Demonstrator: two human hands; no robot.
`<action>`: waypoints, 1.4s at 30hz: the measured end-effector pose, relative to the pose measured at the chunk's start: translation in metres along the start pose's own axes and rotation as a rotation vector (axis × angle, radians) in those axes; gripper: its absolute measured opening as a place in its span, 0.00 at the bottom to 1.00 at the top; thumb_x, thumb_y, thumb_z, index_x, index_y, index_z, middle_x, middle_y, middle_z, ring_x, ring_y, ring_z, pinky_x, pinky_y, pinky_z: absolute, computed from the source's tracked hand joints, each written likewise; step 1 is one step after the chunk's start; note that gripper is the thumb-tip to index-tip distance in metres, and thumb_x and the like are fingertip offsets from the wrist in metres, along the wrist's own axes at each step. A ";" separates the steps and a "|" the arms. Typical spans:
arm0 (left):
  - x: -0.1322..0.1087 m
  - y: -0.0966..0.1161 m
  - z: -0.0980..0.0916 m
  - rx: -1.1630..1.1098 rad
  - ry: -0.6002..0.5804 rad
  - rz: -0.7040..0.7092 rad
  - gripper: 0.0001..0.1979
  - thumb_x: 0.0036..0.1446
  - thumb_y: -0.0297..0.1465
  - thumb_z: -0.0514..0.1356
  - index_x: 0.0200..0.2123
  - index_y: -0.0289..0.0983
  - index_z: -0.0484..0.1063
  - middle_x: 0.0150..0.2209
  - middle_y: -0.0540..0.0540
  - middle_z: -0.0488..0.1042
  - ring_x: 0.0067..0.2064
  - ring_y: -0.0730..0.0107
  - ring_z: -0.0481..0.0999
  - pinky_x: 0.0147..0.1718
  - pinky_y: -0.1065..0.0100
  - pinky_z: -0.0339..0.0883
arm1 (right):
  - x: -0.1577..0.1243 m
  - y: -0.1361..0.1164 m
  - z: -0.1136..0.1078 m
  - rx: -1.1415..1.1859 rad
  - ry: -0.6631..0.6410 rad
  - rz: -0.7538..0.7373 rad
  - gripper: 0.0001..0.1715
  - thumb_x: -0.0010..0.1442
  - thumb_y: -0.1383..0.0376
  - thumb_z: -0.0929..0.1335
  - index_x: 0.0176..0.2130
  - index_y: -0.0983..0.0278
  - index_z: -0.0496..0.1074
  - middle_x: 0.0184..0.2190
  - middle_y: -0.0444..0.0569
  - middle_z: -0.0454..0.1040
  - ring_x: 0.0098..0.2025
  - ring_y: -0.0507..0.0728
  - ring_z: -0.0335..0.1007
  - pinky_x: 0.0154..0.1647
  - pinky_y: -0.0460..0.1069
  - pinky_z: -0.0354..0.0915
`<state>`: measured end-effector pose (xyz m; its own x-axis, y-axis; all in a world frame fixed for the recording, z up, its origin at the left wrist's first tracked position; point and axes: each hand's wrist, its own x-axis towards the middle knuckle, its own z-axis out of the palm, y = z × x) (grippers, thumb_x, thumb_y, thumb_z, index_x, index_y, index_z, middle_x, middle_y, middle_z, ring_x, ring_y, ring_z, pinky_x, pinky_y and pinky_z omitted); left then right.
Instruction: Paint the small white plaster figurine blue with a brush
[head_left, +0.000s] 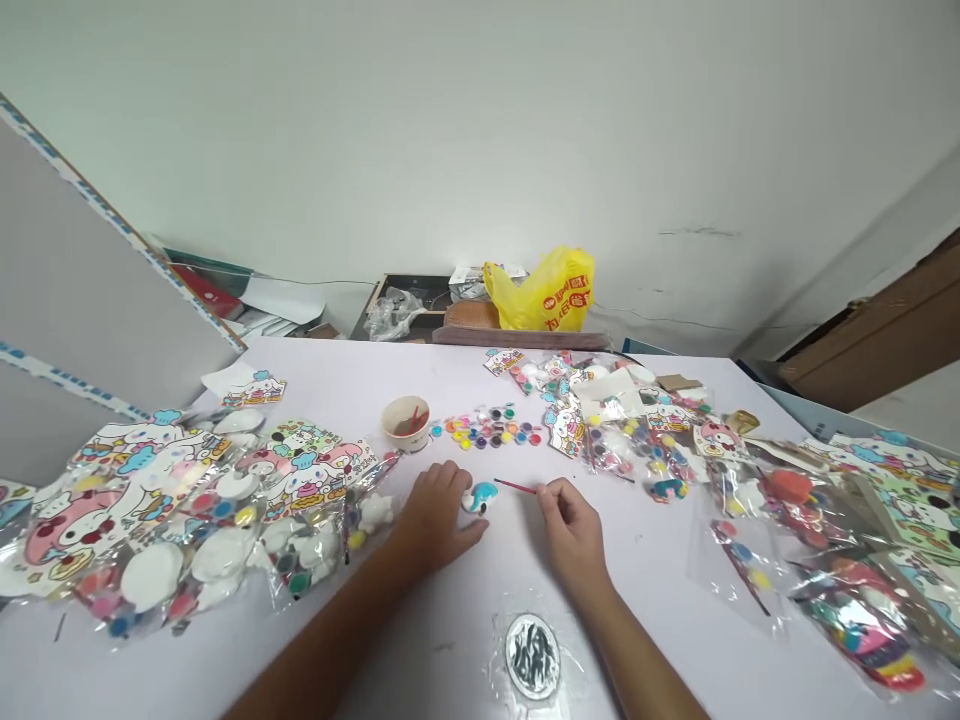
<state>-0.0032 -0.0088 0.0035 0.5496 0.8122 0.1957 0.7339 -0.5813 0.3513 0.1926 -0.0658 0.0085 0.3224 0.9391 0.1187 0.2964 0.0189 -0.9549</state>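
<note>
My left hand (pixel 439 517) rests on the table, thumb and forefinger around the left side of a small plaster figure (pixel 482 496) painted blue and white. The figure lies flat, and a dark spot shows at its lower edge. In my right hand (pixel 576 532) a thin red paintbrush (pixel 519 486) is pinched between thumb and fingers. Its dark tip points left, just right of the figure and apart from it. Beyond the hands stand several small paint pots (pixel 491 428) in many colours. A paper bowl (pixel 406 424) with reddish sticks in it is left of the pots.
Clear bags of white plaster shapes and paints (pixel 225 540) cover the table's left side. More craft packs (pixel 739 490) fill the right. Near the front lies an oval silvery piece (pixel 532 656) on clear plastic. A yellow plastic bag (pixel 551 290) sits behind the table's far edge.
</note>
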 end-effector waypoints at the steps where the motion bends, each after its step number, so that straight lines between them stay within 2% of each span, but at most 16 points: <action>1: 0.000 0.000 0.000 -0.002 -0.002 0.000 0.14 0.51 0.35 0.63 0.38 0.38 0.64 0.39 0.46 0.67 0.40 0.58 0.66 0.39 0.60 0.61 | 0.001 0.002 0.001 -0.002 -0.001 0.001 0.24 0.63 0.50 0.64 0.23 0.61 0.57 0.20 0.38 0.50 0.23 0.51 0.48 0.23 0.46 0.51; 8: 0.001 0.002 0.005 -0.006 -0.004 -0.021 0.14 0.53 0.37 0.63 0.39 0.38 0.64 0.40 0.45 0.68 0.43 0.57 0.66 0.41 0.58 0.60 | 0.004 0.008 0.002 -0.010 0.018 0.015 0.24 0.63 0.49 0.64 0.24 0.61 0.59 0.20 0.38 0.51 0.23 0.51 0.49 0.23 0.46 0.52; 18: 0.002 0.002 0.004 -0.053 -0.004 -0.018 0.09 0.54 0.30 0.59 0.39 0.39 0.63 0.38 0.46 0.67 0.41 0.59 0.65 0.41 0.59 0.61 | 0.004 0.007 0.001 -0.052 0.014 0.026 0.23 0.60 0.47 0.65 0.26 0.62 0.64 0.20 0.39 0.53 0.23 0.52 0.51 0.22 0.46 0.53; 25: 0.002 0.002 0.001 -0.099 -0.009 -0.059 0.12 0.51 0.30 0.60 0.40 0.38 0.63 0.40 0.45 0.66 0.42 0.57 0.65 0.42 0.57 0.62 | 0.004 0.012 0.002 -0.053 -0.019 0.081 0.23 0.61 0.47 0.65 0.26 0.61 0.63 0.20 0.39 0.52 0.22 0.52 0.49 0.22 0.46 0.52; 32: 0.002 0.002 0.000 -0.155 -0.055 -0.071 0.10 0.51 0.28 0.60 0.38 0.38 0.64 0.39 0.45 0.66 0.41 0.57 0.63 0.42 0.56 0.60 | 0.004 0.018 0.002 -0.046 -0.039 0.084 0.21 0.62 0.51 0.65 0.26 0.62 0.63 0.21 0.39 0.52 0.23 0.52 0.49 0.23 0.46 0.51; 42: 0.003 0.000 0.005 -0.166 -0.040 -0.070 0.10 0.52 0.27 0.59 0.39 0.38 0.64 0.40 0.45 0.66 0.42 0.57 0.64 0.43 0.56 0.59 | 0.000 0.017 0.003 -0.035 -0.050 0.112 0.22 0.62 0.49 0.64 0.25 0.61 0.62 0.21 0.39 0.51 0.24 0.52 0.49 0.24 0.46 0.51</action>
<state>0.0001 -0.0067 -0.0005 0.5172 0.8460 0.1295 0.6971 -0.5042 0.5097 0.1952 -0.0646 -0.0082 0.3101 0.9507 -0.0032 0.2926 -0.0986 -0.9511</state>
